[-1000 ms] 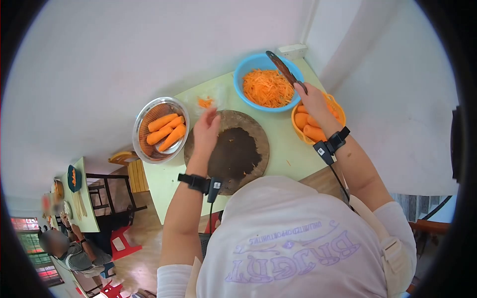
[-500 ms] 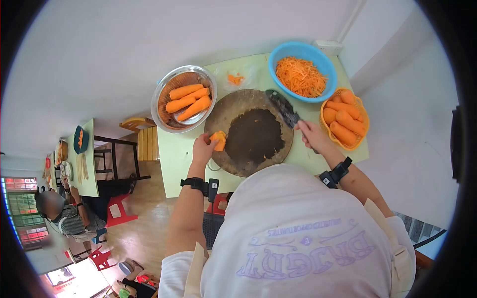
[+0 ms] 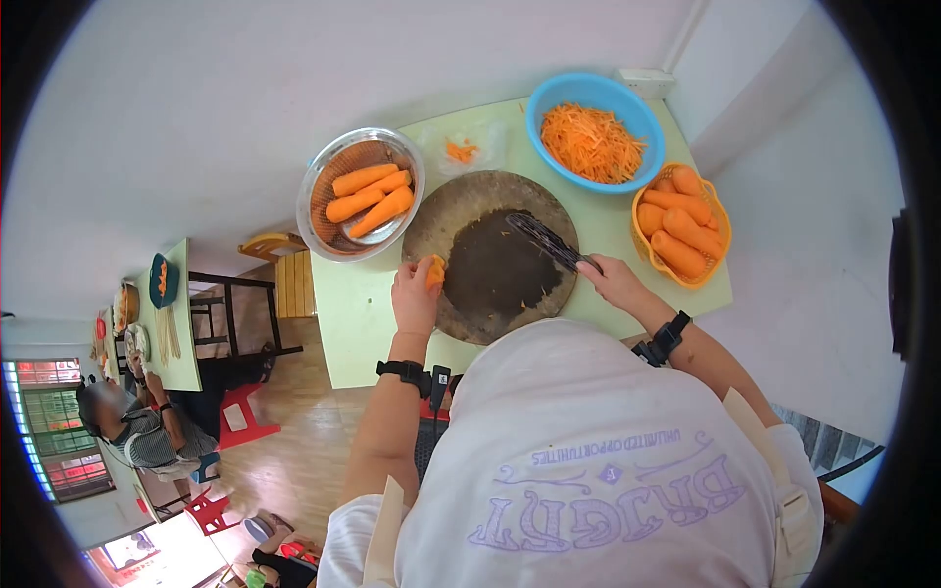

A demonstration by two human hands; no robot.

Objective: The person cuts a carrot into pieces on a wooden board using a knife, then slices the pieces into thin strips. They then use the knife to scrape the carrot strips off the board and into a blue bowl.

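At the left rim of the round wooden chopping board (image 3: 441,220), my left hand (image 3: 416,297) is closed around a piece of carrot (image 3: 436,271), its fingers hiding most of it. My right hand (image 3: 616,282) grips the handle of a dark-bladed cleaver (image 3: 541,238). The blade shows narrow and slants over the middle of the board, apart from the carrot piece. A dark wet patch covers much of the board's surface.
Behind the board stand a metal bowl (image 3: 306,211) of whole carrots and a blue basin (image 3: 537,137) of shredded carrot. A yellow basket (image 3: 718,257) of carrots is at the right. Carrot bits (image 3: 461,150) lie on clear plastic. A person (image 3: 147,431) sits farther left.
The cleaver has swung left from the board's upper right edge to over its middle, its blade now narrower in view. My left hand has shifted slightly right, covering more of the carrot piece.
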